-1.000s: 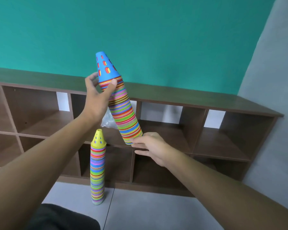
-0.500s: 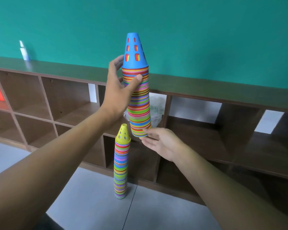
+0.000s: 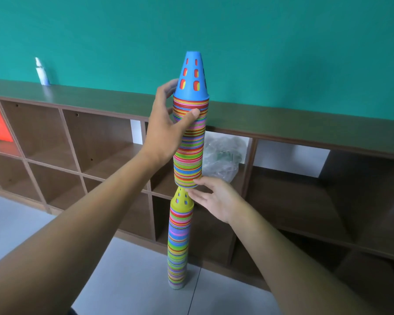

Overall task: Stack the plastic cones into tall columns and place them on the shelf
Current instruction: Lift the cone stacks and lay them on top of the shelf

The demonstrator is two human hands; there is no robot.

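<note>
Teal wall (image 3: 282,42) is backing a long brown shelf (image 3: 305,135) of open cubbies, grey floor (image 3: 127,280) lying free in front. Lower stack (image 3: 179,246) is standing on the floor; upper stack (image 3: 189,142) is sitting over its yellow tip. Left hand (image 3: 166,130) is gripping the upper stack; right hand (image 3: 216,201), fingers nearly straight, is touching its bottom rim.

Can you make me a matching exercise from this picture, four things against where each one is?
Things:
1. blue-topped stack
2. yellow-topped stack
3. plastic bag
4. white bottle

Places:
A. on top of the shelf, far left
B. standing on the floor
C. held in both hands
D. inside an upper shelf compartment

Pairs: 1-C, 2-B, 3-D, 4-A
</note>
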